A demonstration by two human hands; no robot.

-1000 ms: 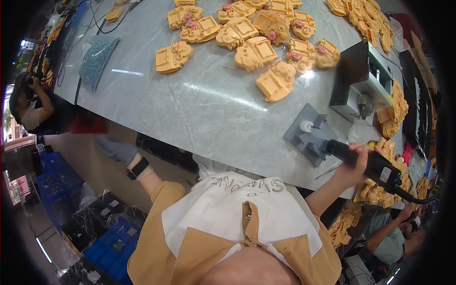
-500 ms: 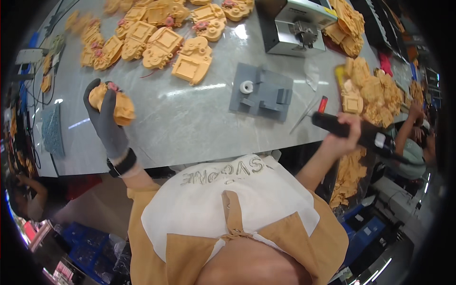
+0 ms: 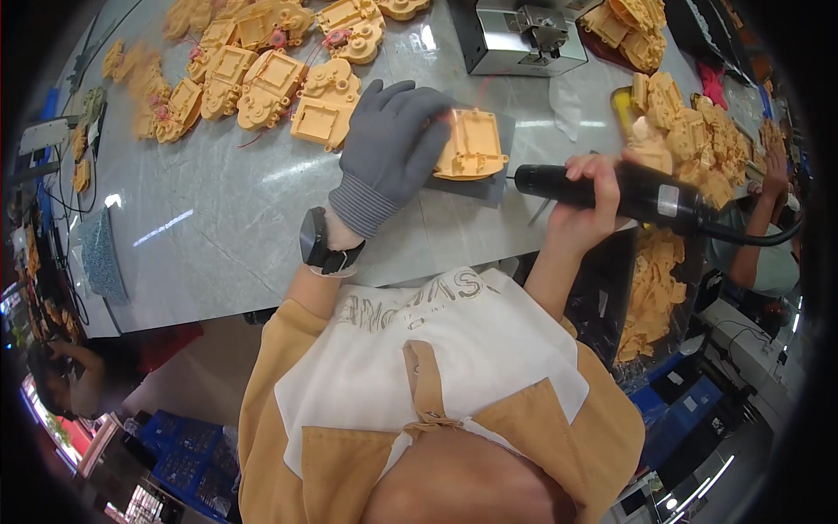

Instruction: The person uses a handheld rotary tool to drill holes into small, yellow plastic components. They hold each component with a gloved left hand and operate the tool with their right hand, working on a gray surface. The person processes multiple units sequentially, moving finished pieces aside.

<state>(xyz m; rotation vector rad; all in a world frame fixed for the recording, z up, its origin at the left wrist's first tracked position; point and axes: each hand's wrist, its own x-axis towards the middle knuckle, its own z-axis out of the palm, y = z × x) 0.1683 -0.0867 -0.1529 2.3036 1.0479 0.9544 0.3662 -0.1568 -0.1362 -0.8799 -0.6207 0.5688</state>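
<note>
In its grey glove, my left hand point(image 3: 388, 140) grips the left edge of a yellow plastic housing point(image 3: 476, 147). That housing has a square recess facing up and covers most of the grey fixture block point(image 3: 482, 190). Whether it is fully seated there I cannot tell. My bare right hand point(image 3: 583, 218) is wrapped round a black electric screwdriver point(image 3: 642, 194), held level. Its thin bit points left, close to the housing's right side, and its cable runs off to the right.
More yellow housings point(image 3: 271, 83), some with red wires, lie at the far left. A silver machine point(image 3: 524, 48) stands at the back. Yellow parts point(image 3: 690, 131) are heaped at the right, more fill a container point(image 3: 650, 297) below. Another person's arm point(image 3: 768, 192) shows beyond.
My left hand has carried the housing rightward from the table's left onto the fixture. My right hand has brought the screwdriver left, nearer the fixture.
</note>
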